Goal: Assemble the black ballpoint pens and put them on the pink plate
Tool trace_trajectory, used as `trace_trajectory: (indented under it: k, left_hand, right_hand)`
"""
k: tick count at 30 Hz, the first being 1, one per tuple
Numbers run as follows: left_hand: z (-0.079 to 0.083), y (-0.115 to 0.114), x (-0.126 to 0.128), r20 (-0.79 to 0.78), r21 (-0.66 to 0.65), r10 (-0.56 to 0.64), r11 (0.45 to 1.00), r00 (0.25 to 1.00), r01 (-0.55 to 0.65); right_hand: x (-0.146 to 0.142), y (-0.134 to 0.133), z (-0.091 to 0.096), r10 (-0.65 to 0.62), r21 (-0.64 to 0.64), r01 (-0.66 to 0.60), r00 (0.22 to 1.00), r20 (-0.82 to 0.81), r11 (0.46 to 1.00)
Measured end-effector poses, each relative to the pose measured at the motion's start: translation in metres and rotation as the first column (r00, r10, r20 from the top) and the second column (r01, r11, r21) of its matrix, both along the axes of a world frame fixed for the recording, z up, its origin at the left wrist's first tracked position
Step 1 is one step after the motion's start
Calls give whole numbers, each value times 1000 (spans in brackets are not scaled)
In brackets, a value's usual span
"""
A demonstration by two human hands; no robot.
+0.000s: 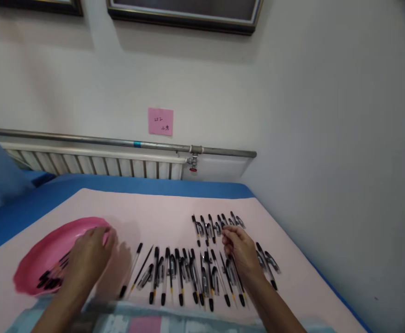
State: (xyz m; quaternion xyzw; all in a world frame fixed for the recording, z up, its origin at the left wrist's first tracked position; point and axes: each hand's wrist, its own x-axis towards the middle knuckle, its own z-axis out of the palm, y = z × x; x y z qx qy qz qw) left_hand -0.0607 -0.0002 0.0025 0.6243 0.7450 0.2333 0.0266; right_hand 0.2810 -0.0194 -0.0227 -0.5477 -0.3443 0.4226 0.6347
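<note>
My left hand (93,252) hangs over the right rim of a pink plastic tray (24,273). Its fingers bend downward, smeared by motion, and whatever they hold is hidden. Inside the tray lie several black-ended pen parts (52,280). My right hand (240,247) is at the right part of the pens, thumb and fingers pinched together beside the back group of pen parts (207,229). What the pinch holds, if anything, is too small to make out. Beneath and left of it, a long row of pen barrels, caps and yellowish refills (180,277) spreads across the pink surface.
More pen parts (268,266) lie right of my right hand. A pink sheet (147,212) covers the blue-edged table (154,185). Behind stand a radiator (119,166) and a metal pipe (84,138). A white wall (344,162) closes the right side.
</note>
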Motion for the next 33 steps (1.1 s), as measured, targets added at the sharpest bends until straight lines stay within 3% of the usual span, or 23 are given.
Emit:
trace_trajectory:
  k: [3,6,10,13,18,24,28,33]
  left_hand:
    - [14,0,56,21,-49,-237,970,971,238]
    - [19,7,121,79,-213,-354,907,932,363]
    - [9,29,192,28,-308,-385,874,922,375]
    - [-5,43,221,3,-367,-372,863,928,347]
    - [-20,59,232,-10,-480,-316,834,949,273]
    - [-18,68,218,60,-553,-242,799,968,234]
    - [-9,50,214,176,-438,-238,850,955,292]
    - [-3,6,235,315,-233,-372,862,873,451]
  right_hand:
    - [4,-1,-2,0,8,0,1000,30,1000]
    - [6,1,-4,23,0,-23,998,64,1000]
    - [15,6,-4,5,5,-5,995,102,1000]
    - [25,10,-3,-21,10,21,995,95,1000]
    - [32,18,-3,-29,11,28,995,92,1000]
    - [24,19,-3,14,6,-16,982,189,1000]
    - [16,13,-3,104,1,-109,949,299,994]
    - [4,4,-3,222,-31,-228,893,392,973]
